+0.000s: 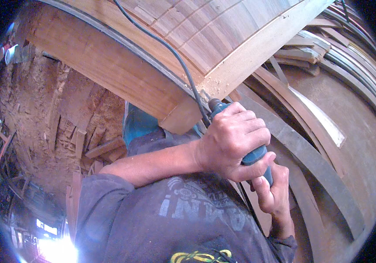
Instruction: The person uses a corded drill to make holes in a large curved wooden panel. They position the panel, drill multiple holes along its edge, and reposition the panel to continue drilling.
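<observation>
A blue power drill point(254, 156) points at the near corner of a wooden panel door point(258, 57). Its dark chuck point(214, 103) meets the door's edge, where light shavings lie; the exact bit contact is too small to make out. My left hand point(237, 138) wraps over the top of the drill body, fingers closed. Lower down, my right hand point(275, 188) is closed round the drill's handle, partly hidden behind the left. A dark cable point(170, 50) runs over the door and down beside the chuck.
Under the door is a thick wooden beam point(109, 74). Long boards point(315, 175) lean and lie at the right, with stacked timber point(302, 50) beyond. Sawdust and offcuts point(104, 147) cover the ground at left. Bright light point(58, 247) glares at lower left.
</observation>
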`<move>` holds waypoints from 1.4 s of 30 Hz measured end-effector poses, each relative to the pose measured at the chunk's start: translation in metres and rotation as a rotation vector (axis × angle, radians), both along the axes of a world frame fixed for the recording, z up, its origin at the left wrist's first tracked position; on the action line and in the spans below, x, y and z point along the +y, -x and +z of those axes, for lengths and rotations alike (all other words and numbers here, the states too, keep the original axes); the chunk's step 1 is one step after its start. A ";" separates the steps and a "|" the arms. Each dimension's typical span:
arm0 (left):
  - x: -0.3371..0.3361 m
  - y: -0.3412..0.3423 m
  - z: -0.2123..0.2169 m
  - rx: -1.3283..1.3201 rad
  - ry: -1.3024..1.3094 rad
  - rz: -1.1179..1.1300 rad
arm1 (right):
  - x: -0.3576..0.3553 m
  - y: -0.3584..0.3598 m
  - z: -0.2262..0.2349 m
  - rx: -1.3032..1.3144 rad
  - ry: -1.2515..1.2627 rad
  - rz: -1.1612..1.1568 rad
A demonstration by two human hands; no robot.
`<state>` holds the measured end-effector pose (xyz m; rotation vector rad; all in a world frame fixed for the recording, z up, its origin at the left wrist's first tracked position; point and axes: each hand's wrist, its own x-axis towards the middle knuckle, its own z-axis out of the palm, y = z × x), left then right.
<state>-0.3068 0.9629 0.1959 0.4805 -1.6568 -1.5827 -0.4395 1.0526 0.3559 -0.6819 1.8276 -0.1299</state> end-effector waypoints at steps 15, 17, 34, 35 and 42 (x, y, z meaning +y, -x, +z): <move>0.005 0.003 -0.014 0.018 -0.004 0.076 | 0.006 -0.004 -0.017 -0.002 0.029 -0.034; 0.004 0.003 -0.015 0.020 0.005 0.075 | 0.003 -0.006 -0.016 -0.009 0.014 -0.050; 0.013 0.004 -0.018 0.028 0.049 0.119 | 0.018 -0.015 -0.020 0.101 0.044 -0.051; 0.014 0.004 -0.018 0.024 0.059 0.123 | 0.021 -0.015 -0.022 0.102 0.058 -0.054; 0.018 0.001 -0.020 0.009 0.036 0.131 | 0.024 -0.020 -0.025 0.125 0.078 -0.065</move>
